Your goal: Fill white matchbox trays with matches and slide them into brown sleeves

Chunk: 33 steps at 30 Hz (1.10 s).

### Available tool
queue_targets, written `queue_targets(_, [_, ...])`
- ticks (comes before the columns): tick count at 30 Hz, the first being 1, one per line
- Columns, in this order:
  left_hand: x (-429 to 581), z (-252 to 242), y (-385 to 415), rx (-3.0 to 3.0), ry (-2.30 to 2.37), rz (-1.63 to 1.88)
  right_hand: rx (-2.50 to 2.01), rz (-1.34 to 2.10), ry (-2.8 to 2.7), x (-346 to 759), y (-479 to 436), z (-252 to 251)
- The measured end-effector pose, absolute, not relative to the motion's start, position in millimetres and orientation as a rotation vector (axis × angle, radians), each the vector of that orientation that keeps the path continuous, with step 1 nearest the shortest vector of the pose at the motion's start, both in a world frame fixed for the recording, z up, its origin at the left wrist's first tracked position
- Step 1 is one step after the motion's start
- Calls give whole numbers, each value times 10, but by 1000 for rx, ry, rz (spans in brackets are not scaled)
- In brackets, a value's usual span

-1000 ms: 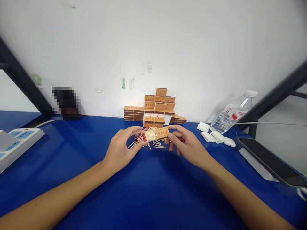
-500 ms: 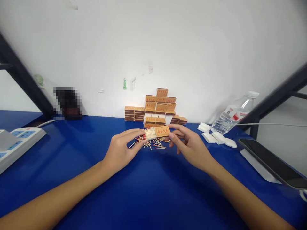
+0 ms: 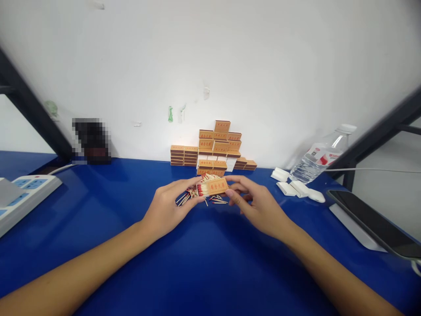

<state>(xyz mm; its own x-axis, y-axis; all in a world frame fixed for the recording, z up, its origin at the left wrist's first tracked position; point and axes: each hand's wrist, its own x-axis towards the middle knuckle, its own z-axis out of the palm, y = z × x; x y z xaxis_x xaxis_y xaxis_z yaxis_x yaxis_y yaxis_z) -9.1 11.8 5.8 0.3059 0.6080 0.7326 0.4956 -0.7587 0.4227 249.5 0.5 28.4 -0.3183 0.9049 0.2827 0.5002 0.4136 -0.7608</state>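
Head view: matchbox (image 3: 215,186) held crosswise, left hand (image 3: 167,206) pinching its match-filled tray end, right hand (image 3: 259,204) gripping the sleeve, over loose matches (image 3: 215,201) on bench (image 3: 210,263).

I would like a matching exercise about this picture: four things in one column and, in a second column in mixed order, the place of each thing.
Things
1. matchbox
2. power strip
3. water bottle
4. stack of matchboxes

Places
A. against the wall, behind the hands
B. at the far left of the table
C. between the left hand and the right hand
D. on the right, near the phone

Pairs: 1-C, 2-B, 3-D, 4-A
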Motion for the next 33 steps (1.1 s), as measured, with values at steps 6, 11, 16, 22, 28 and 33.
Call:
queue_targets(6, [-84,51,99,2380,1114,1451,-1067,860,-2101,2340,-128,153])
queue_targets(11, [-110,23,113,2396,1056,1427,-1021,802,-2154,2272,-230,123])
queue_targets(16, [-118,-22,100,2466,936,1441,-1016,839,-2142,2236,-255,156])
queue_targets(22, [-122,140,151,2359,1101,1315,-1087,629,-2189,2296,-171,132])
queue_targets(28, [-464,400,701,2365,1357,1343,-1214,478,-2147,2429,-39,159])
queue_targets(33, [-579,504,1248,2421,1353,1318,-1223,322,-2178,2524,44,205])
